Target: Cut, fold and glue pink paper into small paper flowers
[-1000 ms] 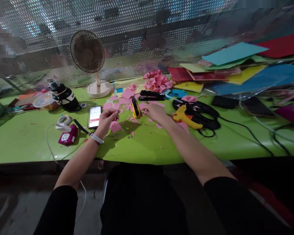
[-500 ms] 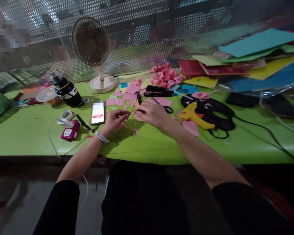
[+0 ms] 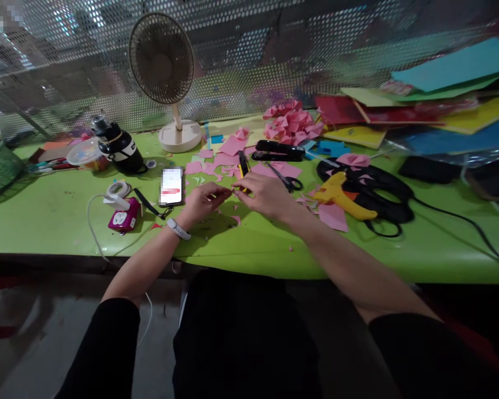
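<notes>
Over the green table (image 3: pixel 249 252), my left hand (image 3: pixel 204 203) and my right hand (image 3: pixel 264 195) meet fingertip to fingertip. Both are pinched closed; whatever lies between the fingers is too small to make out. Just behind my right hand are a yellow and black cutter (image 3: pixel 243 164) and black scissors (image 3: pixel 289 180). Pink paper scraps (image 3: pixel 227 160) are scattered around and behind my hands. A heap of folded pink paper pieces (image 3: pixel 293 124) sits farther back. The phone (image 3: pixel 171 187), its screen lit, lies left of my left hand.
A fan (image 3: pixel 178 136) and a black bottle (image 3: pixel 122 149) stand at the back left. A stapler (image 3: pixel 276 151) lies behind my right hand. To the right are a yellow-handled tool (image 3: pixel 345 197), a black cable and stacked coloured sheets (image 3: pixel 453 72). A purple plug block (image 3: pixel 125 216) lies left.
The view has shifted a little, so the table's things appear farther right. My hands remain fingertip to fingertip, with the fingers slightly closer together.
</notes>
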Demonstrator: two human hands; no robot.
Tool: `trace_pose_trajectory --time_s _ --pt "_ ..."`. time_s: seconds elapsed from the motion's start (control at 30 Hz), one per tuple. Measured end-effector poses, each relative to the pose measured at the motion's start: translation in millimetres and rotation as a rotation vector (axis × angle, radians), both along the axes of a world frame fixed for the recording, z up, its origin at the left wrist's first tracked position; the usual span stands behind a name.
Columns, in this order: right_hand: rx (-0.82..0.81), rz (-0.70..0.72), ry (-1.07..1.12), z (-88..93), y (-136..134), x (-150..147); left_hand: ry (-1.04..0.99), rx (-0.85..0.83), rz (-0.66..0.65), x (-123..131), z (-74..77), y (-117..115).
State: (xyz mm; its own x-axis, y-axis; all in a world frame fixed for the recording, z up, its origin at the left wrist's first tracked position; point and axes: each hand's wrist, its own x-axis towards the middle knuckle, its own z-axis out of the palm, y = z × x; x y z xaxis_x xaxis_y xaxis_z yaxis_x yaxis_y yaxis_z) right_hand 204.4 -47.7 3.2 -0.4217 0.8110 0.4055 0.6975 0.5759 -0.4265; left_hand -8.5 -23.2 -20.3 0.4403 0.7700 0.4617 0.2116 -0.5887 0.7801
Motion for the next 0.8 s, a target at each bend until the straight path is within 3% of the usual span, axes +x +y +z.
trace_pose_trajectory --time_s 0.23,0.5,0.8 --pt "0.000 0.002 0.041 -0.3 0 2 0.001 0.038 -0.018 -1 3.6 -2" --pt "0.087 0.056 0.050 -7.4 2 0 0.062 0.206 0.033 -5 -1.7 0" --pt "0.078 0.092 0.093 -10.1 3 -2 0.107 0.231 -0.024 -9 -1.2 -1"
